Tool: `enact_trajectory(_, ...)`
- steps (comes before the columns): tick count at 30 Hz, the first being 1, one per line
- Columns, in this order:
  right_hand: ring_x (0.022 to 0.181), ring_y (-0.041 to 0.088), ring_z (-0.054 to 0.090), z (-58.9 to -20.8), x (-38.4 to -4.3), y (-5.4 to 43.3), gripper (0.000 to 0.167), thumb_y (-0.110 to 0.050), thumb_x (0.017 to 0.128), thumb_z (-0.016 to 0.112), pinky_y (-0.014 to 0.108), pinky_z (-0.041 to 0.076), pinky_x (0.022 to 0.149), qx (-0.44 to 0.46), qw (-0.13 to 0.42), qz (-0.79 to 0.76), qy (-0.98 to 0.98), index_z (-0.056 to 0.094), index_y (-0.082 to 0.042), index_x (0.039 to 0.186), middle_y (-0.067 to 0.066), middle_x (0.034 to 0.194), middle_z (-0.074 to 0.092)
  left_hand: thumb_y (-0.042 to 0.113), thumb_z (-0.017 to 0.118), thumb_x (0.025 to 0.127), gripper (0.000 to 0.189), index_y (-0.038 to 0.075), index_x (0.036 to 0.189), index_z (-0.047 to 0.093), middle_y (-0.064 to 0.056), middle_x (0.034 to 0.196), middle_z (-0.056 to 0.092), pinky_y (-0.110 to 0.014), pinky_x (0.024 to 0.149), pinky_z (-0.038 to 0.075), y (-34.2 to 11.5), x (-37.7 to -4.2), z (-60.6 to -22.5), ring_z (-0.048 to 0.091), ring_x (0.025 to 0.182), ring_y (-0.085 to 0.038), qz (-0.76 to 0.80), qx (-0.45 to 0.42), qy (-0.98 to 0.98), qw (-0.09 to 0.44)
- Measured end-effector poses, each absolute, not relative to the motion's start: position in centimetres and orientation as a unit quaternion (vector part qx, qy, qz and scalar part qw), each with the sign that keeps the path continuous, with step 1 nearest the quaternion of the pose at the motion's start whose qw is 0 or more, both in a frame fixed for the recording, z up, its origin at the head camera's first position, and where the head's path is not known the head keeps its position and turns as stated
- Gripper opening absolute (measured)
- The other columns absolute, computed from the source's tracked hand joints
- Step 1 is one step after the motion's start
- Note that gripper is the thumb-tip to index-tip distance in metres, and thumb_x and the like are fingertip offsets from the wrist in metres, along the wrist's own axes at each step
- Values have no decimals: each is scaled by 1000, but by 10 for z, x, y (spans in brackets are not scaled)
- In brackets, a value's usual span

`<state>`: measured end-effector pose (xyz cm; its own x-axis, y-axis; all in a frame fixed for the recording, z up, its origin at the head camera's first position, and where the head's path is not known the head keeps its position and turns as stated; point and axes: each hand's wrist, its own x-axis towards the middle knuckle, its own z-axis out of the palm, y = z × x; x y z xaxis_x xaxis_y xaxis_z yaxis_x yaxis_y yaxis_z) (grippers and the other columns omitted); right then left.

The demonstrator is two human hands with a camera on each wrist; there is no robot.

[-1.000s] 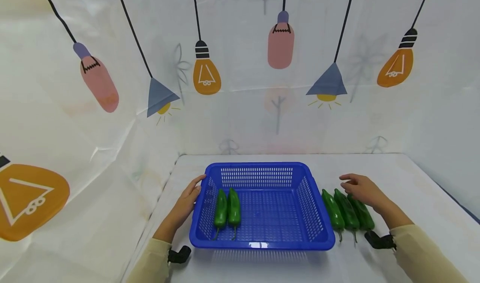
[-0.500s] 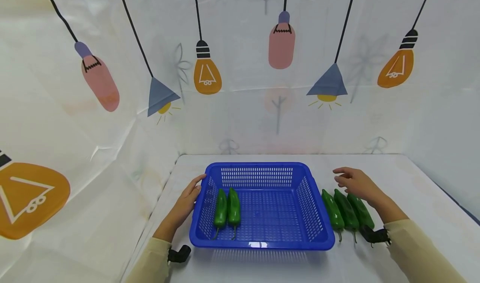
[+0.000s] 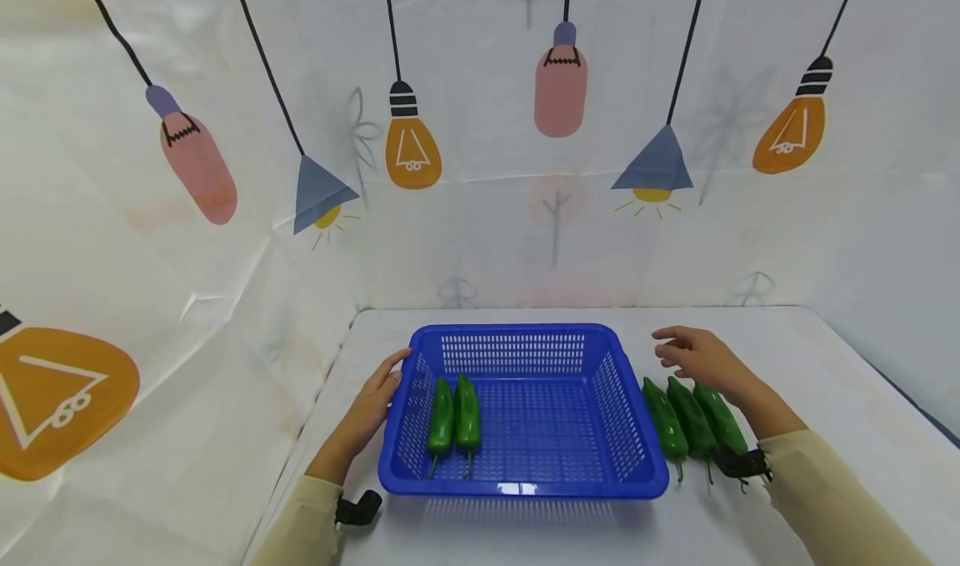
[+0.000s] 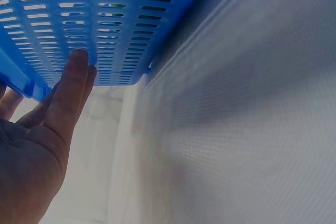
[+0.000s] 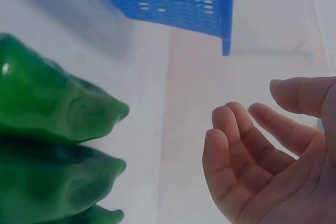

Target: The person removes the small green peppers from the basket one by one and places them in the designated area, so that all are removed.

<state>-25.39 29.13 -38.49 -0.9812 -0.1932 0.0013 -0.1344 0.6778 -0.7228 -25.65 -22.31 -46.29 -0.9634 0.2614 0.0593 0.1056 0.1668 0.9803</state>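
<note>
A blue plastic basket (image 3: 525,489) stands on the table with two green peppers (image 3: 467,416) lying side by side in its left part, stems toward me. My left hand (image 3: 369,403) rests against the basket's left side, its fingers fairly straight at the rim; in the left wrist view the thumb lies along the slotted wall. Right of the basket, three more green peppers (image 3: 692,420) lie in a row on the table. Above their far tips hovers my right hand (image 3: 701,358), holding nothing, fingers loosely bent and apart from the peppers, as the right wrist view also shows.
The white-covered table (image 3: 570,537) runs back to a pale curtain (image 3: 480,241) printed with hanging lamps. More of this sheeting hangs close along the left side. A black wrist mount (image 3: 360,508) sits at the left cuff and another black mount (image 3: 738,462) at the right.
My right hand has moved left and slightly away from me, over the peppers' tips toward the basket. The left hand, basket and peppers have stayed in place.
</note>
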Motion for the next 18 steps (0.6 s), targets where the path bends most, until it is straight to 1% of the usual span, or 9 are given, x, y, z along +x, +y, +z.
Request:
enact_trajectory(5, 106, 42, 66, -383, -256, 284, 48, -24, 106, 54, 47, 57, 83, -97, 33, -393, 914, 50, 11, 139, 30, 120, 63, 23, 32, 113, 45, 14, 157, 33, -28, 138, 51, -43, 86, 52, -223, -256, -462, 60, 110, -32, 636, 116, 761, 61)
enact_trajectory(11, 102, 38, 67, -381, -259, 276, 44, -19, 105, 56, 45, 58, 80, -115, 13, -390, 914, 52, 11, 137, 29, 118, 65, 21, 31, 113, 45, 14, 157, 33, -28, 138, 51, -42, 86, 52, -223, -256, -462, 60, 109, -32, 636, 116, 761, 62)
enact_trajectory(14, 103, 39, 66, -378, -258, 271, 42, -17, 105, 56, 46, 57, 80, -124, 9, -393, 911, 52, 11, 136, 31, 120, 63, 21, 31, 113, 45, 13, 157, 33, -28, 140, 49, -42, 86, 52, -223, -256, -462, 59, 111, -33, 634, 117, 762, 59)
enact_trajectory(18, 104, 40, 66, -373, -258, 265, 42, -18, 105, 55, 46, 57, 81, -128, 4, -390, 912, 53, 10, 137, 30, 121, 63, 21, 30, 113, 45, 14, 157, 33, -28, 140, 49, -42, 87, 52, -223, -256, -463, 60, 111, -33, 634, 117, 762, 58)
